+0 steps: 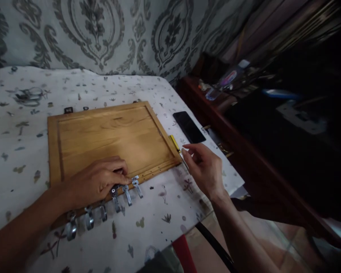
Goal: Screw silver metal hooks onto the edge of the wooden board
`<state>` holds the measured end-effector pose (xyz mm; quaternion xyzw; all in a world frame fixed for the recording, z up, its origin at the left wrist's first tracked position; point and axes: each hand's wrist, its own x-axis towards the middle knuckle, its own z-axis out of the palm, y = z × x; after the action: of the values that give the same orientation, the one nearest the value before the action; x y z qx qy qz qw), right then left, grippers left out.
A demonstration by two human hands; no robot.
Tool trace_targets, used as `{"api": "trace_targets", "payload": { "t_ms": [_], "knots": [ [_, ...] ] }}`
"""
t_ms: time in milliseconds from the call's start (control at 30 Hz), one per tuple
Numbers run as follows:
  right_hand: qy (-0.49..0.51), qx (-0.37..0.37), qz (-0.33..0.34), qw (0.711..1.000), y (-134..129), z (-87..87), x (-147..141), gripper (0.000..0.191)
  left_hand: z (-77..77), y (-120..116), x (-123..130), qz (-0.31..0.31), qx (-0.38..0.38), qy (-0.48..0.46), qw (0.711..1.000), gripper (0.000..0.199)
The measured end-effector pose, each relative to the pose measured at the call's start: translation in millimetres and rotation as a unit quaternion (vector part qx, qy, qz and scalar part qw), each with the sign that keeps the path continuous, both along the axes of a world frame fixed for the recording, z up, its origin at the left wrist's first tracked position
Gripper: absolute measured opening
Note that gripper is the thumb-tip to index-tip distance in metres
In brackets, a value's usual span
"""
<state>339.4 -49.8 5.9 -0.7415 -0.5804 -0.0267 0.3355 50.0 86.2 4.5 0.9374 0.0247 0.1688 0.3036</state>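
Observation:
A wooden panel [113, 132] with a raised frame lies on the patterned cloth. Several metal hooks [127, 195] line its near edge and hang over it. My left hand [102, 178] rests on the panel's near edge, fingers bent together beside the hooks; what its fingertips press is too small to make out. Small dark holes dot the edge to the right of the hooks. A screwdriver with a yellow handle [174, 142] lies against the panel's right corner. Beside its shaft is my right hand [205, 167], thumb and forefinger curved with a gap between them.
A black phone [189, 127] lies right of the panel. Scissors [30, 95] are at the cloth's far left. A dark red wooden surface [216, 104] on the right holds a clear bottle [230, 77] and clutter. A patterned curtain [102, 34] hangs behind.

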Motion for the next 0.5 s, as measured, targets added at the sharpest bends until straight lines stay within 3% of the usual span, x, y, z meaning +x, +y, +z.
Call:
{"api": "trace_targets", "payload": {
  "t_ms": [200,500],
  "knots": [
    [0.002,-0.118,0.000,0.993,18.0,-8.1,32.9,0.026,-1.6,0.9,-0.5,-0.006,0.012,-0.008,1.000,0.041],
    [0.057,-0.194,-0.006,0.979,47.9,-13.4,38.9,0.021,-6.0,4.3,-2.1,-0.003,0.032,0.005,0.999,0.037]
  ]
}}
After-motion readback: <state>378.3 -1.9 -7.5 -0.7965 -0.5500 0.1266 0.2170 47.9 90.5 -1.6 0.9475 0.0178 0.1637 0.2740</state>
